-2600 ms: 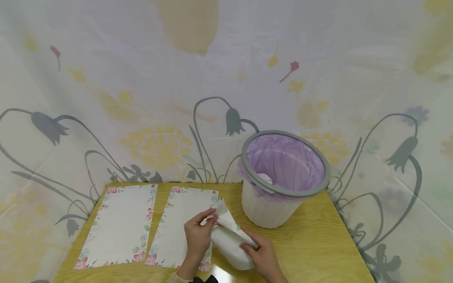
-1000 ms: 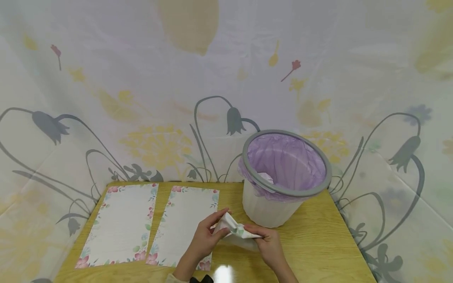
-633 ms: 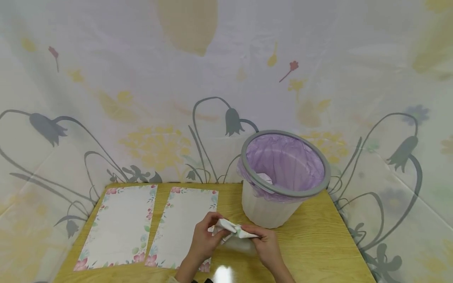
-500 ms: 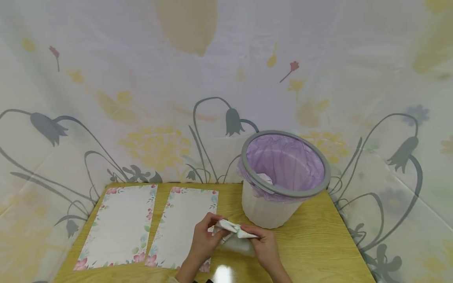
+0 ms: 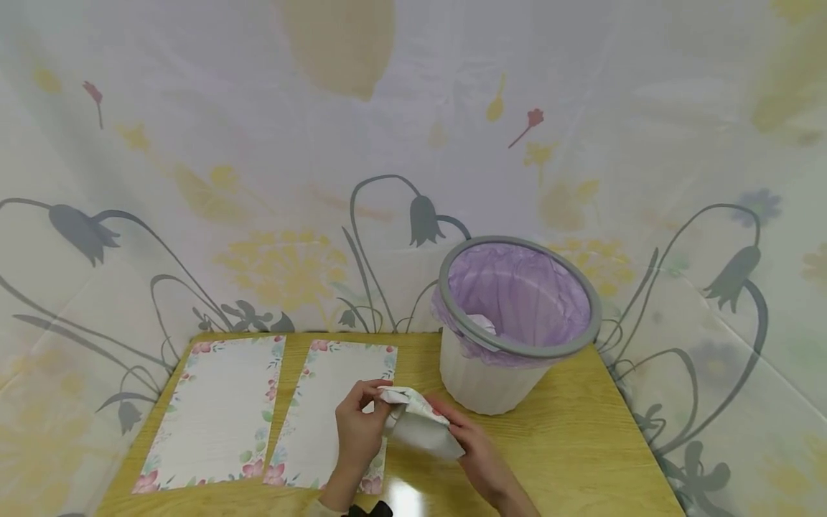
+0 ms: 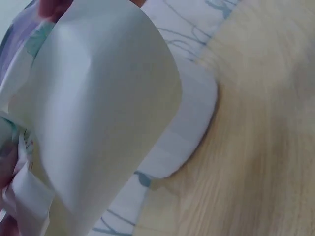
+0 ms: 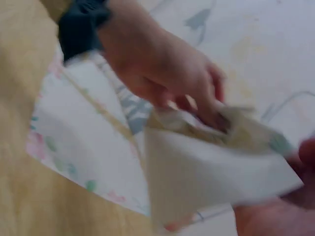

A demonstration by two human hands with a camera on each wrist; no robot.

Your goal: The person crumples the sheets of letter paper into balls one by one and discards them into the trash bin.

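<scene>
A creased sheet of paper [image 5: 426,433], white with a flowered border, is held up between both hands above the front of the table. My left hand [image 5: 359,425] pinches its bunched, folded left end between thumb and fingers. The right hand [image 5: 474,452] grips the other end, fingers on top and the thumb mostly hidden behind the paper. In the left wrist view the paper's plain side [image 6: 108,98] bulges broadly and covers most of the hands. The right wrist view, blurred, shows the left fingers [image 7: 197,93] digging into the crumpled edge.
Two flat flower-bordered sheets [image 5: 216,413] lie side by side on the left of the wooden table [image 5: 568,431]. Behind the hands, to the right, stands a white bin [image 5: 484,384] with a grey rim and purple liner [image 5: 517,287]; white paper [image 5: 481,323] lies inside. A printed curtain backs the table.
The held paper has gone from a loosely folded sheet to a more bunched one. In the last half second the hands shift slightly, and its plain lower part swings into fuller view.
</scene>
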